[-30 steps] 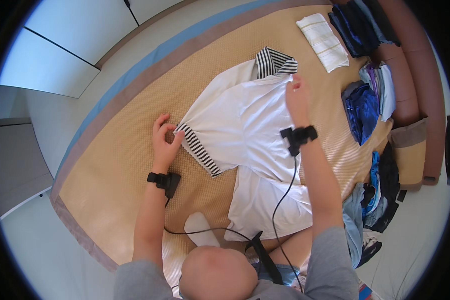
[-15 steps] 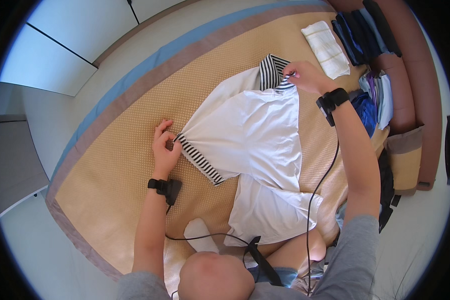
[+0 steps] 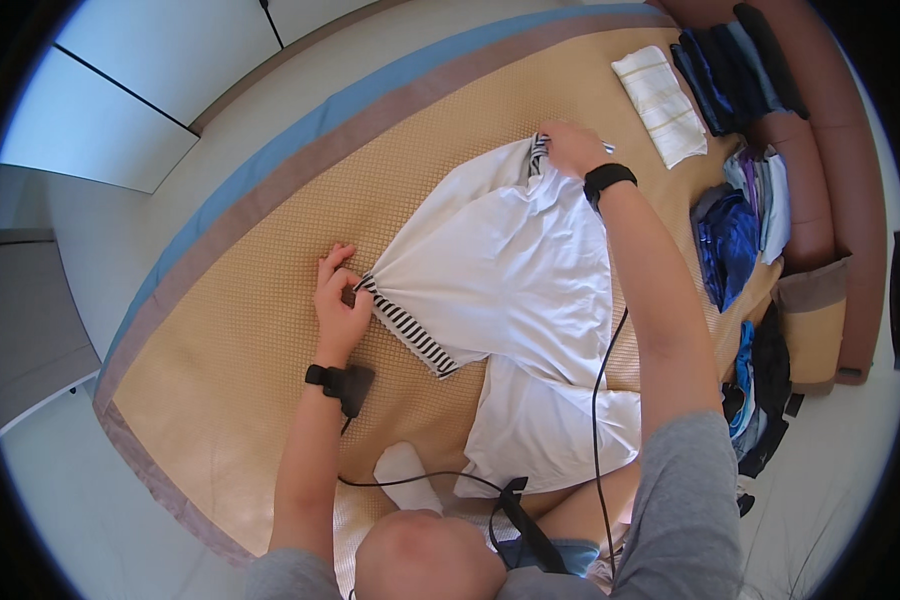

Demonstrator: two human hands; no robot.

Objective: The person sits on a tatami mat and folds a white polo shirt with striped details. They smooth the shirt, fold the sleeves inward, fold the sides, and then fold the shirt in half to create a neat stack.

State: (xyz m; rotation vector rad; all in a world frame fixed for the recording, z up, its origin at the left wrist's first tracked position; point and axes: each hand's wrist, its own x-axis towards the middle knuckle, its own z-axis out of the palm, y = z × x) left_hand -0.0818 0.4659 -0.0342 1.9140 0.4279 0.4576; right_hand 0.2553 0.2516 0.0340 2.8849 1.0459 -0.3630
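Observation:
A white shirt (image 3: 505, 260) with black-and-white striped trim lies spread over the woven mat, its lower part reaching toward my legs. My left hand (image 3: 340, 300) pinches the end of the striped sleeve cuff (image 3: 410, 330) between thumb and fingers, with the other fingers raised. At the far end, my right hand (image 3: 575, 150) is closed on the striped collar and covers most of it. Small creases run across the cloth between the two hands. Each wrist wears a black strap, and a black cable (image 3: 598, 420) hangs from the right one across the shirt.
A folded white cloth (image 3: 660, 105) lies at the far right, near a row of folded dark clothes (image 3: 735, 70). Below them are a blue garment (image 3: 728, 240), folded light clothes (image 3: 773, 205) and a brown-and-tan cushion (image 3: 810, 320). A brown padded headboard (image 3: 855, 200) borders the right side.
My right hand has moved left and slightly nearer, covering the striped collar that stood open before. My left hand keeps its pinch on the cuff, shifted slightly right in the picture.

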